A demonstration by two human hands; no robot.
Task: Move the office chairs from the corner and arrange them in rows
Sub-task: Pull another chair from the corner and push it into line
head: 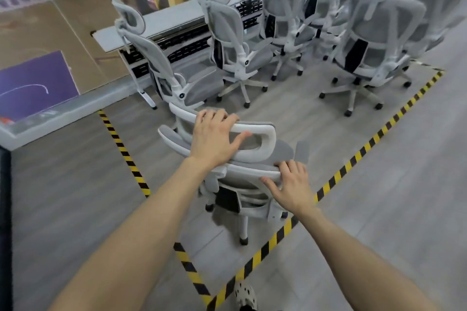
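Observation:
A white-framed office chair with grey mesh (255,151) stands right in front of me, its back turned towards me. My left hand (214,136) grips the top of its headrest. My right hand (290,188) holds the upper rim of its backrest, fingers curled over the edge. Its base and castors (243,240) sit just inside the taped corner. Ahead, several matching chairs stand in a row, the nearest one (164,68) at the left, another (232,40) beside it, and one (371,40) at the right.
Yellow-and-black tape (353,156) marks a rectangle on the grey floor. A white desk (171,23) runs along the back behind the chairs. A glass partition (50,33) with a low ledge lies to the left. My shoe (245,294) shows at the bottom.

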